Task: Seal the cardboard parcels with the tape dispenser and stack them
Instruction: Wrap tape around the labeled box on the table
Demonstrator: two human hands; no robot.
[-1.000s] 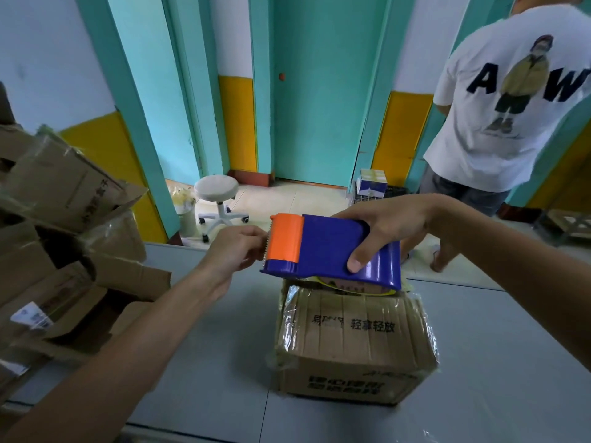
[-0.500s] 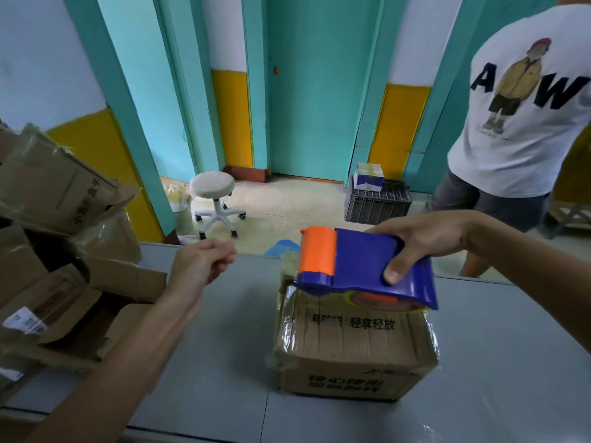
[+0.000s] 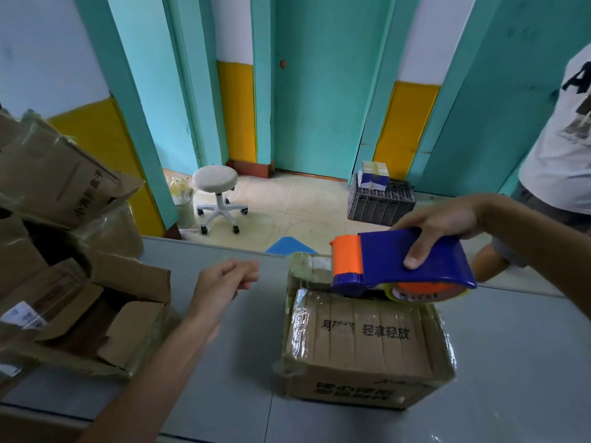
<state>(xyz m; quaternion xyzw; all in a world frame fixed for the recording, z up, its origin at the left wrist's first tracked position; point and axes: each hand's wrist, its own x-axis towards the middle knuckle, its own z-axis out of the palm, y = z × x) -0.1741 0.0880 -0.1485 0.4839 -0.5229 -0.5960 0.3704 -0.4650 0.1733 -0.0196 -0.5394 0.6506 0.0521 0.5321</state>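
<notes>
Cardboard forms the one taped parcel [image 3: 361,346] on the grey counter [image 3: 511,362], the one blue-and-orange tape dispenser [image 3: 383,262] meets its far top edge in the curled grip of the right hand [image 3: 444,219], and the left hand [image 3: 224,284] hangs nearby, grip loose and empty.

Tabletop [image 3: 511,346]: grey and smooth, with a seam running front to back.
Stool [image 3: 215,180]: white, round seat, castor feet, on the tiled floor beyond the tabletop.
Bucket [image 3: 184,199]: pale, just left of the stool.
Crate [image 3: 380,203]: dark, slatted, on the floor near the teal door [image 3: 319,91].
Small box [image 3: 373,174]: white and blue, on top of the crate.
Bystander [image 3: 556,155]: white printed T-shirt, at the right edge.
</notes>
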